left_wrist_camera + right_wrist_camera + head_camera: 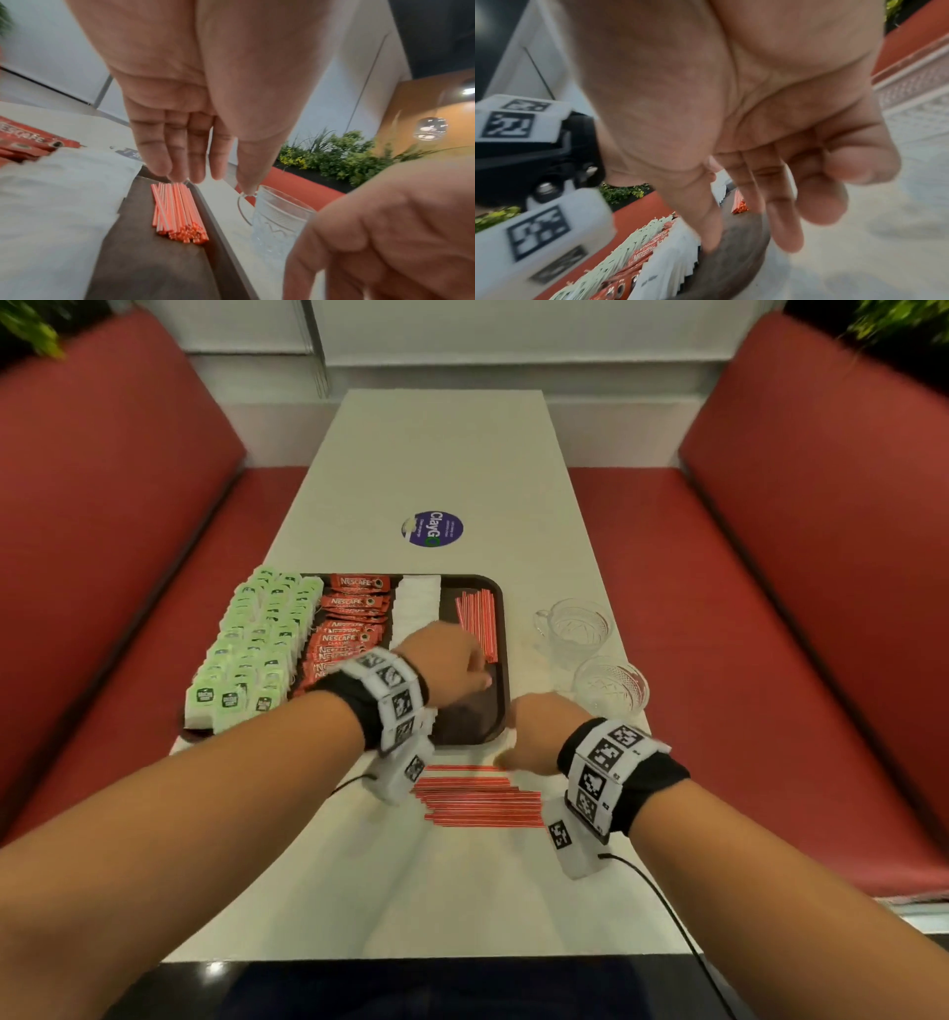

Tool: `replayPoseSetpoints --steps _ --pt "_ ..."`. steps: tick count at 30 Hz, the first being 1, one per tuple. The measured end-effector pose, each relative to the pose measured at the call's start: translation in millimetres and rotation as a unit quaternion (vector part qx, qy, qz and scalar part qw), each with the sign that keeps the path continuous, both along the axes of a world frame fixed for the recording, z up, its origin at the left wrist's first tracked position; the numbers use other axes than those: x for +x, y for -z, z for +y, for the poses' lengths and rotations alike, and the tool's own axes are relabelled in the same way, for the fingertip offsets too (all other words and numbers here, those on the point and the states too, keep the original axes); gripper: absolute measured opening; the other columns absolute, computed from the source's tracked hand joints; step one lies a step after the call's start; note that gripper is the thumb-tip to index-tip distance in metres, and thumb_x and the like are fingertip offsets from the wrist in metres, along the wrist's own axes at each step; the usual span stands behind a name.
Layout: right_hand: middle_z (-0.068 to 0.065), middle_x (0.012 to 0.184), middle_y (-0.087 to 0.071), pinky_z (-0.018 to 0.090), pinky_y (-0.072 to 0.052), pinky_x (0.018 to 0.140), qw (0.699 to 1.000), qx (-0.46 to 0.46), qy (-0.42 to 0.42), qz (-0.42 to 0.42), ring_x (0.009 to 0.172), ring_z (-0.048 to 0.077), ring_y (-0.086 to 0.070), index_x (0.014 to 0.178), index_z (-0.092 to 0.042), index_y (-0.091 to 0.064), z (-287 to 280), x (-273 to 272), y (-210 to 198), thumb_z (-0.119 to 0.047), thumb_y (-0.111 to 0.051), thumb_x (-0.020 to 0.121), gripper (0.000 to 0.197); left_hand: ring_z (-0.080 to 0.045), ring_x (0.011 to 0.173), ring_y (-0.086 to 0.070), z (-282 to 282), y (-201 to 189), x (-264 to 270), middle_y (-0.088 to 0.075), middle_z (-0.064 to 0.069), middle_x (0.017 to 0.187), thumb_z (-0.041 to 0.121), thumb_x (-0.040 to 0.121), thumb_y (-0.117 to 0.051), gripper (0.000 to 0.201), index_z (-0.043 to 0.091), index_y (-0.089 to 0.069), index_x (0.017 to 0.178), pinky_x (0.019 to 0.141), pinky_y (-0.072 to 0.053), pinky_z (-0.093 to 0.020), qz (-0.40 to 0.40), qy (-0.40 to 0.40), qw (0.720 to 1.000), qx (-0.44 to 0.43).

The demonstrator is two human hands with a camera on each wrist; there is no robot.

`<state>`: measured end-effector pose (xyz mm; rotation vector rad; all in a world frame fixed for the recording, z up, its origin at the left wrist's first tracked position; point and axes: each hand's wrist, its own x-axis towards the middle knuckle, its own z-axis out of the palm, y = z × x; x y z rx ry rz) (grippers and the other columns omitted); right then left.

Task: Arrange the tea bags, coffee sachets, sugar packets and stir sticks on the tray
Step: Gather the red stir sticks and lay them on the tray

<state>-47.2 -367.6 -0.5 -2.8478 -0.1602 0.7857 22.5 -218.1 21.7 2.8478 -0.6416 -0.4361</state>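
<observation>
Tray: I see a dark tray on the near half of a long white table, filled in columns from left to right.
Tea bags: the green tea bags fill the tray's left column in overlapping rows.
Coffee sachets: the red coffee sachets lie just right of them.
Sugar packets: the white sugar packets form the next column, their near end hidden by my left wrist.
Stir sticks, placed: one bundle of red stir sticks lies along the far right of the tray.
Stir sticks, left: a second lot, the loose sticks, is on the table near the tray's near edge.
Progress: I judge three kinds done and the sticks about half moved.
Left hand: my left hand hovers over the placed bundle, fingers straight and apart, holding nothing.
Right hand: my right hand hangs at the tray's near right corner, fingers loosely bent, holding nothing that I can see.
Hard to see: both wrist views are motion-blurred, and the tray's near right part is partly covered.
Beside: two glass cups stand right of the tray.
</observation>
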Motion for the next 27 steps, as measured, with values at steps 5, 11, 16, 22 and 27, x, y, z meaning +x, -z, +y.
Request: replayPoseSetpoints --steps 5,11,16,22,27 --pt "0.007 0.124 -0.055 0.042 -0.052 0.093 0.998 -0.035 -0.045 -0.005 0.111 0.027 -0.056 0.137 -0.018 -0.048 -3.6 -28.7 14.9 -0.039 -0.086 0.07 0.08 -0.015 0.09 -0.063 21.4 21.3 -54.2 -0.067 0.005 0.101 0.053 0.087 -0.065 0.035 0.024 -0.069 0.106 0.08 -0.053 -0.031 0.036 0.053 0.995 0.074" --pt "0.011 0.134 -0.044 0.047 -0.048 0.1 0.997 -0.048 -0.063 -0.013 0.122 0.032 -0.049 0.15 -0.022 -0.028 -7.5 -39.3 31.2 -0.031 -0.092 0.063 0.109 -0.023 0.097 -0.058 37.9 55.7 -88.8 -0.06 -0.001 0.106 0.076 0.07 -0.066 0.069 0.02 -0.06 0.111 0.085 -0.053 -0.04 0.004 0.08 0.983 0.165" --pt "0.005 0.13 -0.046 0.039 -0.044 0.101 0.996 0.003 -0.083 -0.038 0.118 0.026 -0.049 0.139 -0.027 -0.049 -2.1 -39.5 37.8 -0.035 -0.086 0.072 0.077 -0.023 0.105 -0.054 35.1 70.4 -101.5 -0.056 -0.004 0.112 0.061 0.08 -0.069 0.059 0.017 -0.059 0.118 0.092 -0.049 -0.037 -0.006 0.086 0.991 0.107" --pt "0.006 0.098 -0.069 0.034 -0.05 0.08 0.995 -0.007 -0.087 -0.051 0.093 0.026 -0.063 0.104 -0.019 -0.074 16.4 -41.9 39.6 -0.035 -0.072 0.086 0.024 -0.028 0.093 -0.063 26.1 68.4 -105.6 -0.066 -0.007 0.1 0.038 0.091 -0.062 0.026 0.018 -0.068 0.107 0.08 -0.052 -0.038 0.025 0.094 0.991 0.087" --pt "0.01 0.095 -0.069 0.037 -0.053 0.079 0.996 -0.023 -0.077 -0.049 0.087 0.029 -0.064 0.1 -0.012 -0.071 25.3 -49.5 48.5 -0.037 -0.066 0.091 0.028 -0.03 0.098 -0.062 28.8 74.9 -107.3 -0.065 -0.012 0.106 0.035 0.098 -0.053 0.029 0.011 -0.065 0.11 0.08 -0.045 -0.036 0.022 0.086 0.99 0.114"
